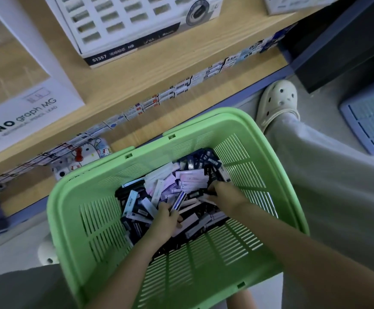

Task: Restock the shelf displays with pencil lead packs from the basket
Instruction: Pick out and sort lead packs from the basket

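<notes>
Pencil lead packs (188,177): a loose heap on the floor of the green basket (70,219), which fills your view from 4 to 8 o'clock.
Left hand (166,221): at 7 o'clock of the heap, fingers curled round a blue-striped pack (181,200) that points toward 1 o'clock.
Right hand (225,196): at 3 o'clock of the heap, fingertips buried among packs; whether it pinches one cannot be told.
Step in hand: gathering. Pick one kind only (dark and pale packs lie tangled), square them in your left palm, then lift to the shelf (159,63) at 11 o'clock.
Display box (123,23): at 12 o'clock, slots blurred, so which need filling is unclear.
Hard to make out: pack print is unreadable; the basket's near rim is cut off at 6 o'clock.
</notes>
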`<state>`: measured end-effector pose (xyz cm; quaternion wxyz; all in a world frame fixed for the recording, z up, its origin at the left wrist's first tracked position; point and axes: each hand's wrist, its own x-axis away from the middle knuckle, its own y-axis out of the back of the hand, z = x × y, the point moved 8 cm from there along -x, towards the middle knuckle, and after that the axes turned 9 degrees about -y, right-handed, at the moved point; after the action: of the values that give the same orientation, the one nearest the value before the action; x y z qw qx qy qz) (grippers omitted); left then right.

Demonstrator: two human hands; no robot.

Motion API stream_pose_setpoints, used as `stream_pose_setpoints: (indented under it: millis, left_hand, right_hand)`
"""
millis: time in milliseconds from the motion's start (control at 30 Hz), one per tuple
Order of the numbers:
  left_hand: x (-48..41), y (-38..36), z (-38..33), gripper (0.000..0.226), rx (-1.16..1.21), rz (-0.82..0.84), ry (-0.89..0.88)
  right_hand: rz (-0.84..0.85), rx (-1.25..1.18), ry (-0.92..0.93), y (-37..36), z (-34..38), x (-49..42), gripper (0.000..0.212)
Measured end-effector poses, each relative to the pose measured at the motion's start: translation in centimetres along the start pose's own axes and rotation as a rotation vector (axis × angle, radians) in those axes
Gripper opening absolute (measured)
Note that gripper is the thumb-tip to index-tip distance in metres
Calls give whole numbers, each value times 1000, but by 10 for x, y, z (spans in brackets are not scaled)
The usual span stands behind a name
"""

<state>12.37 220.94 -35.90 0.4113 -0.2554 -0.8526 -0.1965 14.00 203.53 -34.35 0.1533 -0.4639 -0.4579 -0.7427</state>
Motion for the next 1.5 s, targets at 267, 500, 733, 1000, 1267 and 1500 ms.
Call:
stream_pose_setpoints:
  millis: [267,500,733,1000,1267,1500]
  left_hand:
    - [12,-7,-28,25,502,-137,-18]
    - [17,-10,-30,46,690,-182,-29]
    - [16,9,-25,39,486,-112,-78]
    - [12,20,-18,8,450,-124,-92]
    - [9,18,-6,26,583,-114,-62]
    - [11,18,4,31,612,-157,-17]
  right_hand:
    - [-54,-757,45,12,34,44,32]
    - [-91,-925,-8,-8,43,47,17]
    - [23,-499,280,-2,59,47,32]
    - [11,-85,236,-4,35,-22,77]
    - [31,50,156,-37,23,-32,55]
    - [20,-143,89,-25,20,-23,10]
